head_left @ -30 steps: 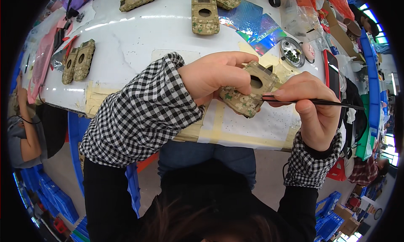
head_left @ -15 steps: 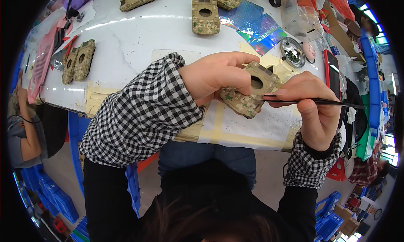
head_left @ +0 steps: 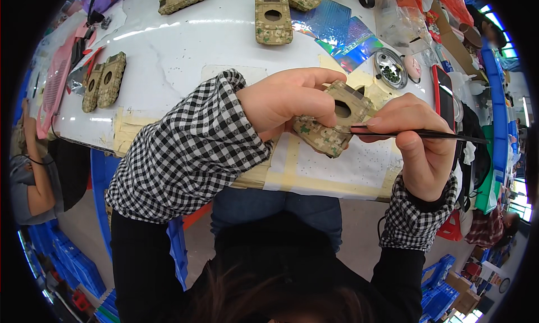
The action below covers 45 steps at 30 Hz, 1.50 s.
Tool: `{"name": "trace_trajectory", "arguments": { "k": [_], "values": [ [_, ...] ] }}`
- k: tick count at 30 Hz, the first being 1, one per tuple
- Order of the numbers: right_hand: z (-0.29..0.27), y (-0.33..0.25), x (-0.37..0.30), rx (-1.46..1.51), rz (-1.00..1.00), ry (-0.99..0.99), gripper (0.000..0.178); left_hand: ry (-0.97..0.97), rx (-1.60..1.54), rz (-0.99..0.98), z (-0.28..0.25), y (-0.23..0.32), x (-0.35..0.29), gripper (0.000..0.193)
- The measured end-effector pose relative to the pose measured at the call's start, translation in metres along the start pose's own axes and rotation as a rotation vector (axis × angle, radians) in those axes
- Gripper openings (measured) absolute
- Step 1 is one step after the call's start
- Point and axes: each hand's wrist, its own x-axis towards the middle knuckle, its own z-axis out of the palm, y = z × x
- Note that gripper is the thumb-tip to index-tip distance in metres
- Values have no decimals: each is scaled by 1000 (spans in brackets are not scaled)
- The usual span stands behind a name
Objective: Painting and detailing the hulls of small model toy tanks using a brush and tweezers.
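My left hand is closed around a camouflage-patterned model tank hull, tilted above the table's front edge. A dark round hole opens in the hull's top. From the right, my right hand pinches a pair of dark tweezers, whose tips touch or hover just over the hull beside the hole. Whether the tips hold a small part is too fine to make out. Under the hull lies a white sheet with small dark specks, taped to the table. My left fingers hide part of the hull.
A round clear dish of small dark-green parts stands beyond my right hand, near a red-edged phone. More hulls stand at the back and left. Shiny iridescent bags lie behind. A pink comb sits far left; another person's arm shows there.
Almost nothing differs. Both hands keep their places on the hull and tweezers; the tweezers' rear end has dipped very slightly.
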Motion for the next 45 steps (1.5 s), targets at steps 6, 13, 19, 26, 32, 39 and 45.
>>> {"name": "trace_trajectory", "arguments": {
  "k": [6,13,19,26,32,39,45],
  "values": [
    [-2,0,1,-20,-14,-10,20,-10,10,34,2,1,-2,77],
    [-1,-3,2,-41,20,-11,24,-21,-2,49,5,2,-4,80],
    [0,-6,3,-72,31,-17,29,-43,-11,59,4,1,-4,80],
    [2,-7,3,-85,54,-10,36,-35,-4,77,3,-2,-2,81],
    [2,-7,3,-80,50,0,38,-42,14,70,4,1,-3,82],
    [2,-7,2,-60,72,10,39,-40,21,76,4,0,-3,82],
    [2,-6,2,-51,74,9,39,-25,22,81,3,-2,-2,81]
  ]
}}
